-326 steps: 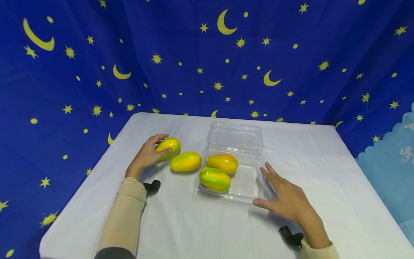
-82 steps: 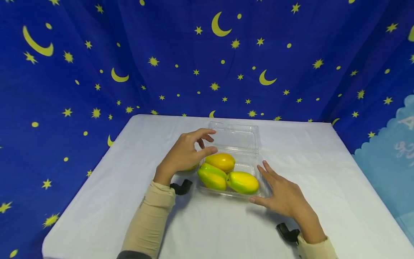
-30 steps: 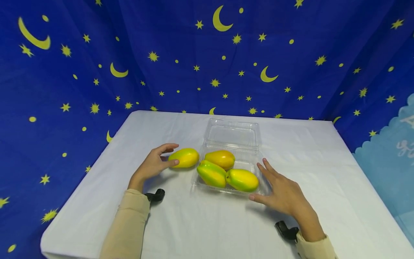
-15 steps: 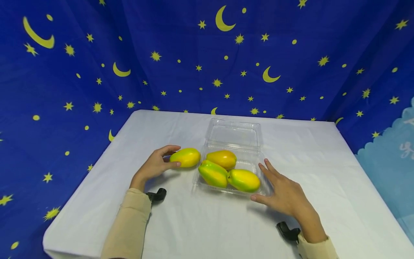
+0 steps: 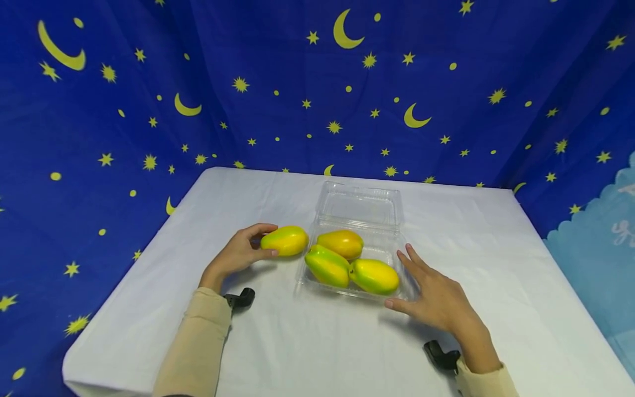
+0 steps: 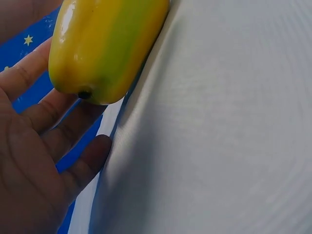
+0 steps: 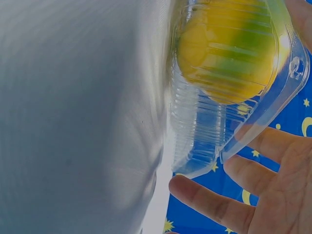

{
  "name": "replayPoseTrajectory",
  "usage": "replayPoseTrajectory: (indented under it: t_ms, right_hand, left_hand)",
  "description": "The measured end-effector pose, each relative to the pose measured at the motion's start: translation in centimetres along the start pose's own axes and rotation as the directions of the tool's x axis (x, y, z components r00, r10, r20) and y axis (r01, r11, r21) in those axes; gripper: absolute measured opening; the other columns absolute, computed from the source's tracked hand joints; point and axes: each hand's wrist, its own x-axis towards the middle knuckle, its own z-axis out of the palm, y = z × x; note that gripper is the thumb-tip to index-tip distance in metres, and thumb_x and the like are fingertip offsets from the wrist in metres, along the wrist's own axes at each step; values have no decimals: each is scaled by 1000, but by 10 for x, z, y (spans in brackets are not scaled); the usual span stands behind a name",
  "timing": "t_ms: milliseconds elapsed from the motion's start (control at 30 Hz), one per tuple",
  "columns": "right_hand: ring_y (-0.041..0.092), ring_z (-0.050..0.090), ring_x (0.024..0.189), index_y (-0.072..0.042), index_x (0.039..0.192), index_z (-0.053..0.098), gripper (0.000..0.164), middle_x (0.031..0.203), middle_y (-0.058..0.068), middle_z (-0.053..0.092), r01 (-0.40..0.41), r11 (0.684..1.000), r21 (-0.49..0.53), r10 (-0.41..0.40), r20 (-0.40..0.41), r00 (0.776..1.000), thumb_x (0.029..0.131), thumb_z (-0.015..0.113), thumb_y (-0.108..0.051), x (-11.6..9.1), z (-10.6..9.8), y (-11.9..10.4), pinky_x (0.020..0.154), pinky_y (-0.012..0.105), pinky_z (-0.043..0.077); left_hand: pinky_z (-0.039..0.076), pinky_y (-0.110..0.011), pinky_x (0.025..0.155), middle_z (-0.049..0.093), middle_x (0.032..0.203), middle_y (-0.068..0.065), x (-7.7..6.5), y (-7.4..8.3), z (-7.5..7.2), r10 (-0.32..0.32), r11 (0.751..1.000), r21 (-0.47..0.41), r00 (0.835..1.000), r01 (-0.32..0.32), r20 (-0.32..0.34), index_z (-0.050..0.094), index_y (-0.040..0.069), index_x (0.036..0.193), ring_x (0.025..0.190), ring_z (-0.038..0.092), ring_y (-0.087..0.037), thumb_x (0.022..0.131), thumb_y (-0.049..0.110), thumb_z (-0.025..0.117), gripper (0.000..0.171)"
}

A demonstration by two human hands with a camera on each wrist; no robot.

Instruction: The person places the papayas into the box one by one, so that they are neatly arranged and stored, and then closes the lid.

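In the head view, my left hand (image 5: 237, 253) holds a yellow-green papaya (image 5: 285, 241) just left of the clear plastic container, thumb in front and fingers behind. The left wrist view shows that papaya (image 6: 107, 48) near the white cloth, its dark stem end toward the palm. Three more papayas lie in the container (image 5: 382, 255): an orange-yellow papaya (image 5: 341, 244) at the back, a greener papaya (image 5: 327, 267) front left and a yellow papaya (image 5: 374, 276) front right. My right hand (image 5: 439, 300) is spread at the container's right side, fingertips (image 7: 183, 184) beside the clear wall (image 7: 195, 146).
The container's lid (image 5: 359, 204) lies folded back behind its base. White cloth covers the table (image 5: 317, 353). A blue curtain (image 5: 278, 55) with yellow moons and stars hangs behind and at the sides. A black wrist device (image 5: 241, 299) sits under each forearm.
A third papaya has gone into the container since the earliest frame. My left hand has moved from over the container back left to the fourth papaya. The right hand has stayed put.
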Motion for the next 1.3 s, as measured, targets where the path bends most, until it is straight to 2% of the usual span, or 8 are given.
replayPoseTrajectory:
  t_ms: [467,667,767,1033,1300]
  right_hand:
    - [44,54,131,-22,159,30,107,167,5,23,4,1000,9,-4,-3,1000,76,61,-82,0,0,0,78,57,56]
    - [43,54,131,-23,159,30,107,168,4,23,2,1000,15,-2,-2,1000,76,61,-83,1,2,1,77,56,56]
    - [42,54,132,-24,159,30,108,168,3,22,5,1000,14,-5,-6,1000,75,61,-83,1,2,2,79,57,56]
    - [41,55,131,-23,159,31,108,167,3,24,16,1000,7,-16,-26,1000,75,61,-84,1,3,2,80,58,55]
    - [42,56,129,-23,159,30,108,167,3,23,22,1000,4,-22,-20,1000,75,58,-86,1,3,3,78,56,56]
  left_hand:
    - [48,-46,105,61,137,0,4,-8,1,-36,999,-6,999,36,-32,57,24,138,120,61,-23,85,31,81,58]
    - [46,-47,108,60,138,-1,5,-9,1,-29,999,-24,999,28,-27,57,21,138,125,58,-24,86,31,81,59]
    - [48,-46,105,60,139,-4,5,-8,2,-37,999,-9,999,37,-38,57,20,139,122,60,-26,86,31,81,60]
    - [53,-45,97,59,140,1,6,-6,4,-119,993,0,988,120,-97,58,24,138,114,64,-26,84,41,81,61]
    - [55,-36,87,60,138,-4,5,-7,4,-88,995,-49,985,81,-150,60,21,136,108,64,-28,85,37,81,58]
